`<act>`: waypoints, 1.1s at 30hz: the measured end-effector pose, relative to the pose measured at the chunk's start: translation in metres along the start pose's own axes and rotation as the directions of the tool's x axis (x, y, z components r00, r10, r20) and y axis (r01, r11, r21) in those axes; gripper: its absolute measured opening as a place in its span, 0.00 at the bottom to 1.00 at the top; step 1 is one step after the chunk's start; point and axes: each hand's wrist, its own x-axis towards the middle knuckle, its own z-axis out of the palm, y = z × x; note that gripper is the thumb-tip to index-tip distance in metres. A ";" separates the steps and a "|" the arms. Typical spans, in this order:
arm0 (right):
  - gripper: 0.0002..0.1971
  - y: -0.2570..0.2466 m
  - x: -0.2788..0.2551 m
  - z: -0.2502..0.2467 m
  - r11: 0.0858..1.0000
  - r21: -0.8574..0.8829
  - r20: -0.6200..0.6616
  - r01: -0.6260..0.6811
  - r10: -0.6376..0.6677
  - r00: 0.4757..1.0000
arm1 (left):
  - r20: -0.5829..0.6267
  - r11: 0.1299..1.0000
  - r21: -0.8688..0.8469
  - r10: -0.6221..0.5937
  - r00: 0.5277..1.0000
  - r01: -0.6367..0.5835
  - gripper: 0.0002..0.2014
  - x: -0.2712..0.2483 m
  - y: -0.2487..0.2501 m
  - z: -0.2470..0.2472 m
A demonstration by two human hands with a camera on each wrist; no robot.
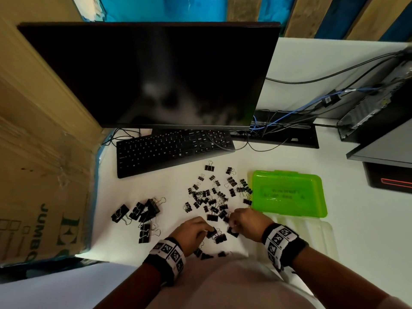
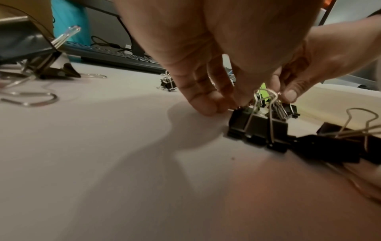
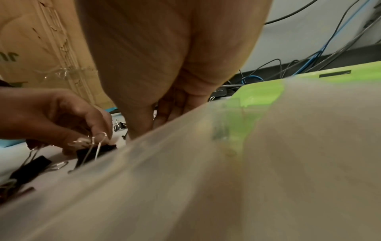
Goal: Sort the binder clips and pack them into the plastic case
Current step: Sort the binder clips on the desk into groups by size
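Black binder clips lie on the white desk: a heap of small clips (image 1: 211,197) in the middle and a group of large clips (image 1: 142,215) to the left. My left hand (image 1: 206,230) curls over a medium clip (image 2: 257,128) near the desk's front edge and pinches its wire handle (image 3: 97,138). My right hand (image 1: 233,223) is close beside it, fingers curled, pinching at a small clip (image 2: 288,110) at the heap's near side. The green case lid (image 1: 287,192) lies open to the right, with the clear case base (image 1: 312,237) in front of it.
A black keyboard (image 1: 174,148) and a dark monitor (image 1: 151,74) stand behind the clips. A cardboard box (image 1: 44,175) walls off the left. Cables (image 1: 289,117) and a computer unit (image 1: 379,97) are at the back right. A few more clips (image 1: 207,255) lie at the desk's front edge.
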 end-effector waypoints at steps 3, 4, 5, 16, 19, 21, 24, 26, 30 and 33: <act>0.08 0.003 0.007 0.001 0.999 0.033 -0.001 -0.020 0.020 1.000 | 0.059 0.998 0.034 0.050 0.997 -0.052 0.16 0.002 0.005 0.003; 0.09 0.003 0.010 0.000 0.997 0.067 -0.008 -0.027 0.028 1.000 | 0.084 0.996 0.049 0.067 0.994 -0.071 0.17 0.002 0.008 0.003; 0.09 0.003 0.012 -0.001 0.993 0.114 -0.018 -0.032 0.034 0.999 | 0.117 0.994 0.059 0.081 0.990 -0.088 0.19 0.003 0.011 0.003; 0.19 0.017 0.002 -0.003 0.969 0.233 0.142 -0.081 0.048 0.989 | 0.057 0.995 0.079 -0.066 0.996 0.062 0.26 0.006 0.003 0.001; 0.27 0.013 0.000 -0.004 0.969 0.240 0.211 -0.053 0.001 0.977 | 0.053 0.996 0.072 -0.060 0.997 0.056 0.26 0.009 0.007 0.000; 0.28 0.012 0.001 -0.009 0.975 0.215 0.164 -0.065 0.030 0.986 | 0.050 0.998 0.044 -0.054 0.997 0.052 0.23 0.011 0.010 0.001; 0.29 0.011 0.004 -0.017 0.990 0.091 0.036 -0.111 0.108 0.993 | 0.040 0.999 -0.013 -0.041 0.998 0.041 0.21 0.011 0.011 0.003; 0.28 0.009 0.005 -0.019 0.996 -0.003 -0.018 -0.093 0.093 0.996 | 0.044 0.999 -0.019 -0.032 0.999 0.033 0.21 0.010 0.009 0.005; 0.25 0.002 0.009 -0.016 0.986 -0.166 0.052 -0.026 0.035 0.998 | 0.047 0.999 -0.002 -0.036 0.998 0.037 0.20 0.011 0.010 0.004; 0.26 -0.005 0.014 -0.011 0.973 -0.229 0.091 0.014 0.007 0.996 | 0.022 1.000 0.006 -0.019 1.000 0.019 0.20 0.014 0.013 0.005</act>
